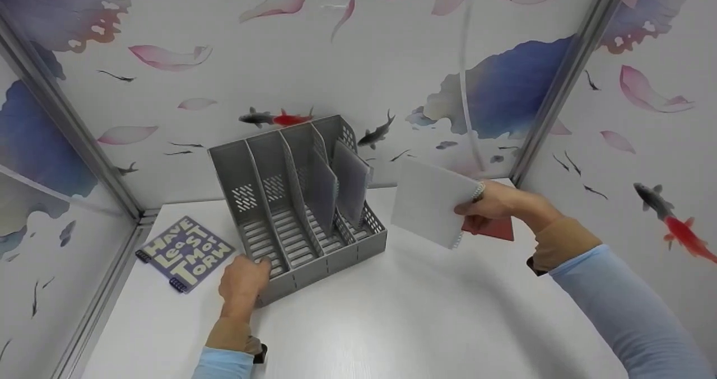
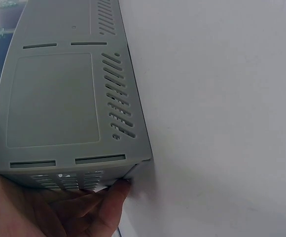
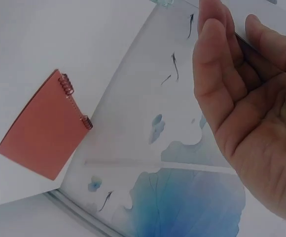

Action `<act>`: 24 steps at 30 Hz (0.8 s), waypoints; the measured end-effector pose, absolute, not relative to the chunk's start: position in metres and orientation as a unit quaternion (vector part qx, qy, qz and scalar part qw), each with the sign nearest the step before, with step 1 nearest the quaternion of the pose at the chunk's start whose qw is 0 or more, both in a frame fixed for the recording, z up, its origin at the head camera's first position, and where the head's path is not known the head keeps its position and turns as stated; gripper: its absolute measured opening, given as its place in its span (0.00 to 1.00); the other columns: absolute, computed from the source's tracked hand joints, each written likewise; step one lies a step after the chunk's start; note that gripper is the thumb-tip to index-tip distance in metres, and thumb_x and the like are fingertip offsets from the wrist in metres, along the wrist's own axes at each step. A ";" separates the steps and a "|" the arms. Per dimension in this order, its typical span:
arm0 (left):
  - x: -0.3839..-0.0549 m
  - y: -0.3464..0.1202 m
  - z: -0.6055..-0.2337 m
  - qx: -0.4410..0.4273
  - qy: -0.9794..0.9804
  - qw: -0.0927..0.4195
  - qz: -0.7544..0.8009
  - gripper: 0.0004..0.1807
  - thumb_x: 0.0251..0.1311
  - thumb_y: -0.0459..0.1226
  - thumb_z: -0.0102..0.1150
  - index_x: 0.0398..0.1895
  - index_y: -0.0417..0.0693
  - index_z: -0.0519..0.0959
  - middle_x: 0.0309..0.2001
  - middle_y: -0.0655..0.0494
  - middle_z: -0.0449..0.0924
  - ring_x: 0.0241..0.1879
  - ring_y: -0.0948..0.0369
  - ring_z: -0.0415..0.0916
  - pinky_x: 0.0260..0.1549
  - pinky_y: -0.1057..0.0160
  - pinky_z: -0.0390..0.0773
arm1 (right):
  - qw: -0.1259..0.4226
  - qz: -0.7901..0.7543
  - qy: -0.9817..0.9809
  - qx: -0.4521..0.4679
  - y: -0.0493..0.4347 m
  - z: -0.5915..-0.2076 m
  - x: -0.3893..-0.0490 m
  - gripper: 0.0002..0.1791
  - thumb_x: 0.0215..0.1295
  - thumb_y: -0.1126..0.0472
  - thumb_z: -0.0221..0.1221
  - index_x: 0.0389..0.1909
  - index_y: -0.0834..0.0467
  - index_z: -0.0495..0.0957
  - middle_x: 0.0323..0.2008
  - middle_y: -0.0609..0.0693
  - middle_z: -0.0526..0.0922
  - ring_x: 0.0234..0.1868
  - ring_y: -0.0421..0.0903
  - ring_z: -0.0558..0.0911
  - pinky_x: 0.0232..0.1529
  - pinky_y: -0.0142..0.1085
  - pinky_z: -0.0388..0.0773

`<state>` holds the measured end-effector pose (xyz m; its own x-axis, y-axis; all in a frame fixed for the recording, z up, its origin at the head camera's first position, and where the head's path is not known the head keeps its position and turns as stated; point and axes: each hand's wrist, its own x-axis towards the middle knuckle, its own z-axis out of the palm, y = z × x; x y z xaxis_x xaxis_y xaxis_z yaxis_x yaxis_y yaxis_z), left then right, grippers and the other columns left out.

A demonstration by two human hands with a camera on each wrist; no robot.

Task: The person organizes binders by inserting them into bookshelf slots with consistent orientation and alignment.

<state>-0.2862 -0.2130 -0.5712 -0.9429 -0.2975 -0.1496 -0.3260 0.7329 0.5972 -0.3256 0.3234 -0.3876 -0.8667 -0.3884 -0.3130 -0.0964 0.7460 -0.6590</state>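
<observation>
A grey desk file organizer (image 1: 313,275) with several slots stands tilted to one side on the table. My left hand (image 1: 243,284) grips its front left corner, thumb over the front wall; in the left wrist view the fingers (image 2: 111,210) curl around the organizer's end. Two spiral notebooks stand upright in the right-hand slots, one notebook (image 1: 322,191) left of the other notebook (image 1: 352,183). To the right of the organizer, my right hand (image 1: 490,202) pinches a white-faced spiral notebook (image 1: 428,200) by its coiled edge, raised in the air.
A red spiral notebook (image 3: 44,128) lies on the table behind my right hand. On the left lies a purple notebook with big lettering (image 1: 187,253). Patterned wall panels (image 1: 358,76) and metal posts (image 1: 571,76) border the white table (image 1: 358,334).
</observation>
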 end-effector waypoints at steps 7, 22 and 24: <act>-0.286 -0.213 -0.570 -0.165 0.932 0.020 0.323 0.34 0.76 0.52 0.52 0.62 0.25 0.79 0.53 0.28 0.88 0.47 0.38 0.88 0.40 0.43 0.82 | 0.227 -0.373 0.888 -0.143 0.294 -0.386 -0.328 0.23 0.82 0.59 0.64 0.68 0.67 0.74 0.37 0.57 0.91 0.35 0.50 0.94 0.46 0.45 0.93; -0.289 -0.212 -0.572 -0.167 0.931 0.021 0.324 0.36 0.75 0.53 0.52 0.65 0.26 0.79 0.53 0.29 0.89 0.47 0.38 0.89 0.39 0.45 0.83 | 0.217 -0.404 0.871 -0.173 0.222 -0.401 -0.338 0.16 0.85 0.56 0.62 0.60 0.65 0.82 0.33 0.51 0.88 0.30 0.44 0.89 0.39 0.37 0.89; -0.289 -0.212 -0.572 -0.166 0.931 0.018 0.326 0.36 0.75 0.53 0.53 0.64 0.26 0.80 0.52 0.29 0.89 0.45 0.39 0.89 0.37 0.45 0.83 | 0.214 -0.417 0.866 -0.174 0.210 -0.402 -0.339 0.15 0.85 0.56 0.62 0.56 0.65 0.84 0.32 0.49 0.87 0.30 0.43 0.89 0.39 0.35 0.89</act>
